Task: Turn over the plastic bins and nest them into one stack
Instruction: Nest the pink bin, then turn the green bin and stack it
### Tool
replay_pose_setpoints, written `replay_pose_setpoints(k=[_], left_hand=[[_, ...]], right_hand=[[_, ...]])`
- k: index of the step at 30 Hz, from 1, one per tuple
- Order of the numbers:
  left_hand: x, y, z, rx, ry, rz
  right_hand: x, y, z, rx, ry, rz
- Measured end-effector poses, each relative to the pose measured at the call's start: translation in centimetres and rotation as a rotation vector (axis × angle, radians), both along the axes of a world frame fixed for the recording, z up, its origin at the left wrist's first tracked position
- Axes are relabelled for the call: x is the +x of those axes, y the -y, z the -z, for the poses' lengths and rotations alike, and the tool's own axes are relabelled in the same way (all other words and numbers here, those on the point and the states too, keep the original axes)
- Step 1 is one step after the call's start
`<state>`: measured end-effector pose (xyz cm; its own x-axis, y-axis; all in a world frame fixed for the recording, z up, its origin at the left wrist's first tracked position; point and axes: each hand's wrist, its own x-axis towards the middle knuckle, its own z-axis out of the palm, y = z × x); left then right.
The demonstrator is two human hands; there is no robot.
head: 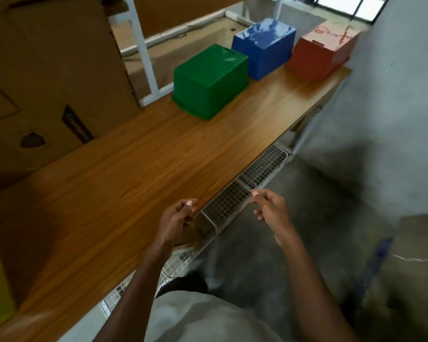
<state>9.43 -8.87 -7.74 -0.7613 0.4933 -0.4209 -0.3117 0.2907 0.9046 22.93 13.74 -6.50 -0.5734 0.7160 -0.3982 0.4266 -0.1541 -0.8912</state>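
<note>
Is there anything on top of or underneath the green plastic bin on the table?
Nothing rests on the upside-down green plastic bin; its flat base faces up, bare. Its rim sits on the wooden table, so whatever might be beneath it is hidden by its opaque walls.

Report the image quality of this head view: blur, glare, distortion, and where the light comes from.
Head view: wide-angle bending curves the wooden table edge; motion blur smears the floor, the wall and the red bin; window glare streaks the blue bin top, fainter on the green bin; daylight comes from the window at the upper right; left hand and right hand are fairly sharp, both empty.
</note>
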Motion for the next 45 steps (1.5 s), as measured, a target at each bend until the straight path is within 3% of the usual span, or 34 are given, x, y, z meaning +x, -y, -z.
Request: replay_pose_setpoints(k=[3, 6, 9, 14, 26, 38, 45], left_hand=[[-2.1, -4.0, 1.1, -0.067, 0.014, 0.043], [-5.0, -8.2, 2.0, -0.049, 0.009, -0.050], [-8.7, -13.1, 2.0, -0.002, -0.089, -0.210], [-18.1, -22.0, 0.7, 0.067, -0.213, -0.207], [-36.5, -33.2, -2.7, -0.200, -0.554, -0.493], [-44.8, -35.1, -1.6, -0.358, -0.298, -0.458], [-42.1, -35.5, -2.3, -0.460, -0.393, -0.479]], right_hand=[[-1.8, -4.6, 0.5, -0.051, -0.001, 0.008], [-4.9, -9.2, 0.8, -0.089, -0.019, 0.012], [-8.4, -14.1, 0.7, -0.099, -0.018, 0.002], [-15.0, -21.3, -0.1, -0.173, 0.007, -0.050], [-29.6, -33.2, -0.1, -0.299, 0.038, -0.295], [-36.3, -38.3, 1.4, -0.426, 0.130, -0.612], [-36.4, -37.8, 2.2, -0.440, 0.152, -0.666]])
